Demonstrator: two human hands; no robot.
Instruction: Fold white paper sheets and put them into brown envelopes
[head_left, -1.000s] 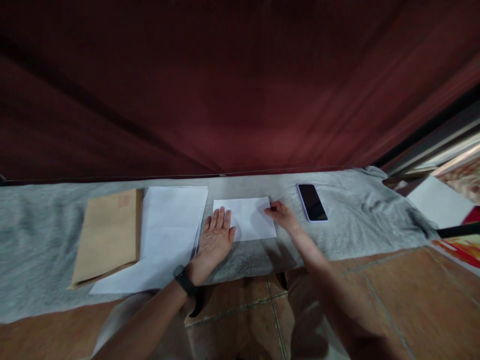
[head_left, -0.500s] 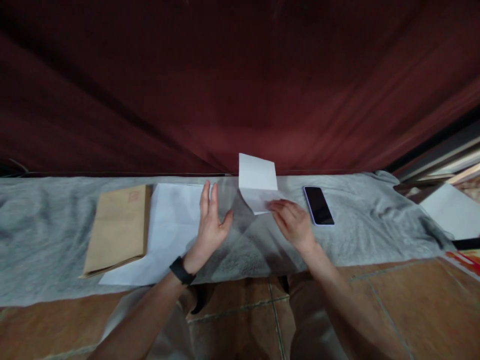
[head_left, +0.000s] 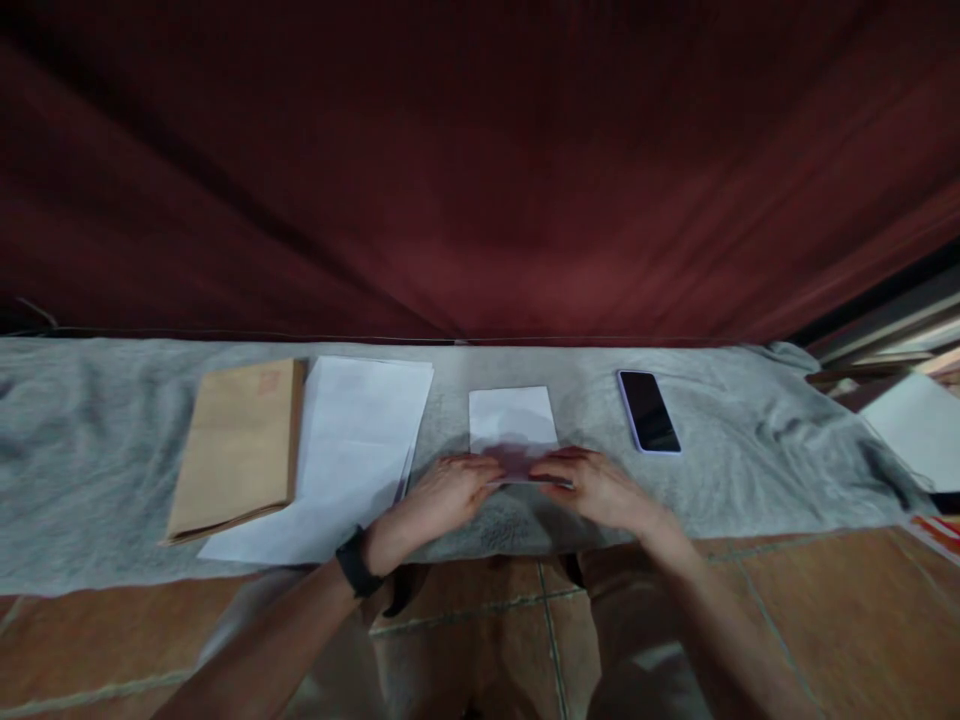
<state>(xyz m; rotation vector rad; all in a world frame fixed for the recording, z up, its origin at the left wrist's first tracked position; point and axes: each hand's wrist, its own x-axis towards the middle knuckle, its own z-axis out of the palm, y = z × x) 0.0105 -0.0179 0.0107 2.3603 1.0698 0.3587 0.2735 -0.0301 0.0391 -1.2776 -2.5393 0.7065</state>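
Note:
A small folded white sheet of paper [head_left: 513, 413] lies in front of me on the grey cloth, its near edge lifted slightly between my hands. My left hand [head_left: 454, 490] grips the near left corner, fingers pressed together. At the near right corner, my right hand [head_left: 589, 485] holds the same edge with the thumb below and fingers on top. Parts of the paper's near edge are hidden under the fingers. Left of my left hand lie larger white sheets [head_left: 360, 430], partly under a stack of brown envelopes [head_left: 236, 440].
A phone [head_left: 649, 412] with a lilac case lies to the right on the grey cloth [head_left: 750, 430]. Behind the cloth hangs a dark red drape [head_left: 480, 200]. A white flat object [head_left: 919, 430] stands at the far right. Tiled floor [head_left: 480, 640] shows below.
My left hand has come down from the air onto the paper's near left corner. The paper, which stood partly upright, now lies flatter and nearer me, with both hands on it.

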